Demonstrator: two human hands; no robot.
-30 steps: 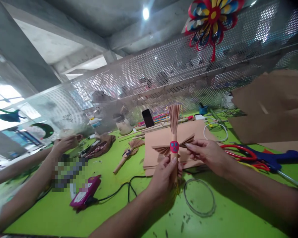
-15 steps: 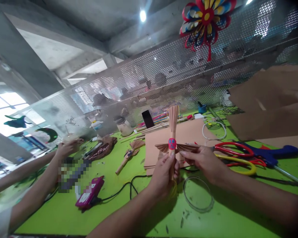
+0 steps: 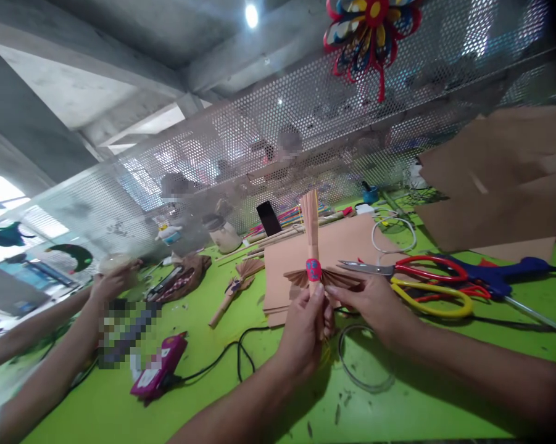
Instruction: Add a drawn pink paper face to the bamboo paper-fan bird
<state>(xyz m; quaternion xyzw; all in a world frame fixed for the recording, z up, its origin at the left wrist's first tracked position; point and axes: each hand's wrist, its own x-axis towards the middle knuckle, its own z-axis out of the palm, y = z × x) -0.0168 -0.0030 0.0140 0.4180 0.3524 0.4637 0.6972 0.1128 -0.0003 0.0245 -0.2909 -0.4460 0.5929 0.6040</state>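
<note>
A folded brown-paper figure (image 3: 310, 228) stands upright before me, with a pleated fan top, a pink-and-blue band round its middle and pleated wings on both sides. My left hand (image 3: 308, 320) is closed round its lower stem. The thumb and fingers of my right hand (image 3: 382, 308) are at the base of its right wing (image 3: 345, 277), seemingly pinching it; the fingertips are partly hidden. Scissors with red and yellow handles (image 3: 432, 268) lie just beyond my right hand. A coil of wire (image 3: 342, 354) rests on the green table below it.
Brown paper sheets (image 3: 278, 265) lie behind the figure, beside a smaller paper figure (image 3: 236, 287). A blue glue gun (image 3: 504, 274) is at right, near large brown paper (image 3: 495, 185). A purple box with a cable (image 3: 160, 367) sits at left, near another person's hands (image 3: 115, 280).
My view has shifted slightly, so most things sit further left. My right hand has slid inward along the wing toward the figure's middle. My left hand keeps its hold on the stem.
</note>
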